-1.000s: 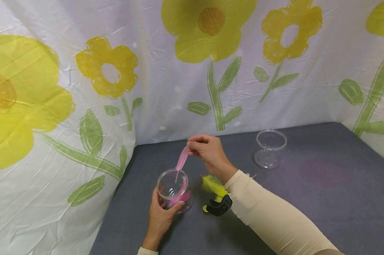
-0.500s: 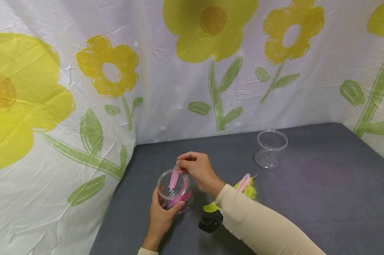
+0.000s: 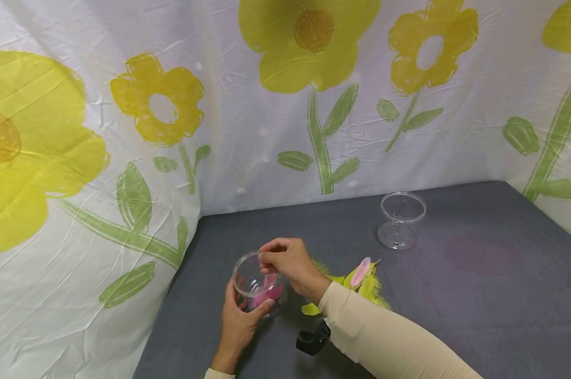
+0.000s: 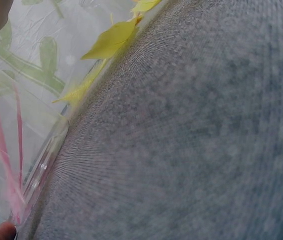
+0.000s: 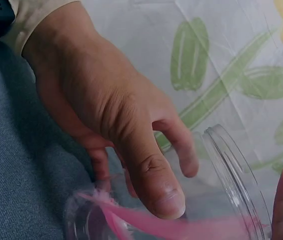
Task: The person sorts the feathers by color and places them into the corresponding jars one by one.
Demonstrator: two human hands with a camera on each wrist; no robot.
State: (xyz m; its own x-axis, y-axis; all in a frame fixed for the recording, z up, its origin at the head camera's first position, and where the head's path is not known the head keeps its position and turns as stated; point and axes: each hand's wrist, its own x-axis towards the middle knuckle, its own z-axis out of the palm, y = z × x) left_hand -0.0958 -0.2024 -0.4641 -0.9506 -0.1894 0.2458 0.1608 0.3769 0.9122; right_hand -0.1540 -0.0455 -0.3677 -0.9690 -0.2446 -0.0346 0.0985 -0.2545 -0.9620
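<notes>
From my remote seat, the jar (image 3: 258, 284) my left hand (image 3: 238, 323) grips reads as clear, glossy plastic, smooth-walled; a second jar (image 3: 402, 221) of the same glassy plastic sits toward two o'clock. The counter (image 3: 456, 295) wears grey matt cloth with a coarse, nubbly weave. The feathers (image 3: 361, 279) look soft and fluffy. The flowered backdrop (image 3: 124, 131) is thin, creased sheeting with a faint sheen.

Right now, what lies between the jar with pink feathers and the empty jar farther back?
Loose yellow and pink feathers on the gray mat, seen from the head view.
</notes>
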